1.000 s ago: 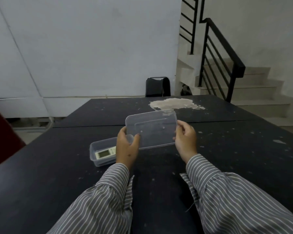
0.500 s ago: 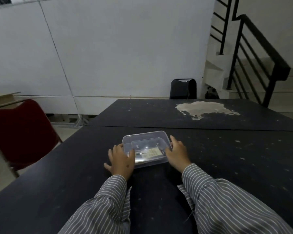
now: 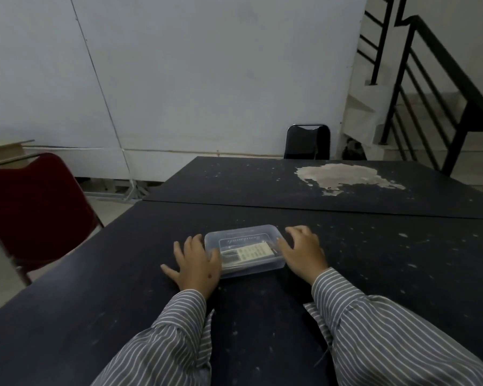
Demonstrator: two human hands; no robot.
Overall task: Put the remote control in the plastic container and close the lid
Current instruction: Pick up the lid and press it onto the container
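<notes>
Both hands are flat and spread, not gripping anything: left hand [image 3: 195, 263] and right hand [image 3: 301, 252] press against the ends of the plastic container [image 3: 244, 250]. Lid [image 3: 241, 238] is on, remote control [image 3: 246, 253] visible inside, sitting on the dark tabletop [image 3: 123, 302].

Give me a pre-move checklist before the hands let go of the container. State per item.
1. Remote control inside the plastic container: ok, seen through the clear plastic.
2. Lid laid over the container: ok.
3. Lid snapped shut all round the rim: cannot tell; the near-left corner is hidden.
4. Left hand at the container's left end, thumb on the lid: ok.
5. Right hand at the right end, fingers spread: ok; whether it presses cannot tell.
6. Container flat on the table, away from the edges: ok.
</notes>
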